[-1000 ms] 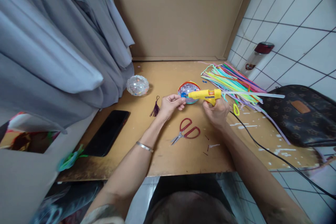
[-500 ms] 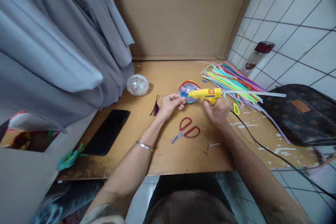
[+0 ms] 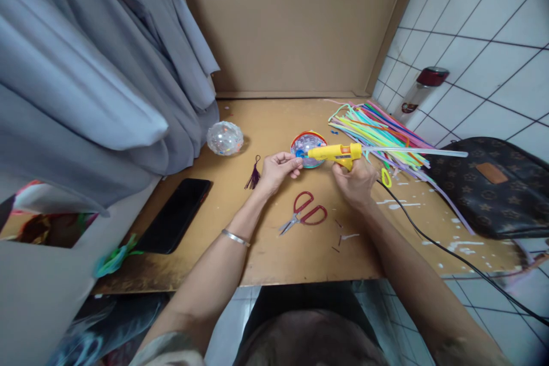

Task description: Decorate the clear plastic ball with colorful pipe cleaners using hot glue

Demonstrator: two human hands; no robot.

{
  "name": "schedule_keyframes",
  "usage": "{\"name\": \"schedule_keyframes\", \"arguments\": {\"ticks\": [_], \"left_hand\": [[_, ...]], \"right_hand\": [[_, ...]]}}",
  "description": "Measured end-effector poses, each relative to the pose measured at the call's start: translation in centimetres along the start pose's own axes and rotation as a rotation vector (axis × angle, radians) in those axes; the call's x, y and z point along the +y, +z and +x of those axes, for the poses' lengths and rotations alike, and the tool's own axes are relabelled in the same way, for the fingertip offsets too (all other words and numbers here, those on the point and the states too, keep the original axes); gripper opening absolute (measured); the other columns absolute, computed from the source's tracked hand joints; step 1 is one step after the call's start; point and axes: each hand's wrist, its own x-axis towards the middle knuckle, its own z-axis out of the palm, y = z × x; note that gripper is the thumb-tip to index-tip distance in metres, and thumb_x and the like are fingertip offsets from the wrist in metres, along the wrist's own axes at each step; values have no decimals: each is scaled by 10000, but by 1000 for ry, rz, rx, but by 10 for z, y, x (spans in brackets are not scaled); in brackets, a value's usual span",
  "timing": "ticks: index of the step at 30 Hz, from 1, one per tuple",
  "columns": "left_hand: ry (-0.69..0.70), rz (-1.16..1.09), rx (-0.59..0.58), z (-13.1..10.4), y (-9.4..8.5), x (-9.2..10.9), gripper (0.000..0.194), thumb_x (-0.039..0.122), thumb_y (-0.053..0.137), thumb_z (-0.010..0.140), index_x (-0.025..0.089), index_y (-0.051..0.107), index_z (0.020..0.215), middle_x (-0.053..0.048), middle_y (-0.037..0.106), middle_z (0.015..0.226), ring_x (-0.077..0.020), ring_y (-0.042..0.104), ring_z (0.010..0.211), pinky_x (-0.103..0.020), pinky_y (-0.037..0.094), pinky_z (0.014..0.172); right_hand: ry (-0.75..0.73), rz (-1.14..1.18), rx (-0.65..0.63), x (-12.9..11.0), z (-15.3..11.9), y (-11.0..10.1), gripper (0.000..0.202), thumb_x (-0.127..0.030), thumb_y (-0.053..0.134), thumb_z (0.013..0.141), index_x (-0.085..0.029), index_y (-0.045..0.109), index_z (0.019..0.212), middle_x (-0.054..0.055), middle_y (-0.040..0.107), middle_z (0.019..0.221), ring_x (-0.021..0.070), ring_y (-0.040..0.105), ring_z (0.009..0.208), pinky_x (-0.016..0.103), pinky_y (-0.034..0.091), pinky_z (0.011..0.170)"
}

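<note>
Progress, approx.: the trimmed ball (image 3: 309,140) is already wearing its red/coloured edging, while the clear ball (image 3: 225,138) off to the L is showing no such band. Glue work on the blue bit (image 3: 299,154) is prob. under way, not finished; can't see if any glue is on it yet. Tassel (image 3: 255,175) is lying loose nr the L wrist, joined to nothing, so that's prob. undone. Scissors (image 3: 296,219) are resting unused, w/ a few scraps (image 3: 340,240) lying to their R, so some cutting is prob. done.

Grip: L hand (image 3: 278,172) is pinching the blue bit btwn thumb & fingertips, other fingers curling. R hand (image 3: 355,183) is gripping the glue gun (image 3: 332,153) round its handle, nozzle pointing L.

Position: blue bit is sitting at L fingertips, right at the nozzle, in front of the trimmed ball; touching or just apart, can't tell.
</note>
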Motion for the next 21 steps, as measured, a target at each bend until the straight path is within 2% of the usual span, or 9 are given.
{"name": "schedule_keyframes", "arguments": {"ticks": [12, 21], "left_hand": [[-7, 7, -6, 0, 0, 1, 490, 478, 928, 506, 135, 641, 708, -17, 690, 612, -81, 574, 469, -212, 462, 471], [2, 37, -16, 0, -1, 0, 474, 483, 915, 531, 134, 656, 718, -28, 706, 640, -81, 576, 480, -219, 470, 488]], "right_hand": [[-17, 29, 26, 2, 0, 2, 121, -308, 530, 797, -205, 587, 825, 77, 617, 718, 250, 595, 669, 347, 421, 622], [-15, 39, -7, 2, -2, 4, 143, -324, 553, 810, -197, 602, 852, 83, 618, 730, 257, 599, 677, 361, 440, 639]]}}
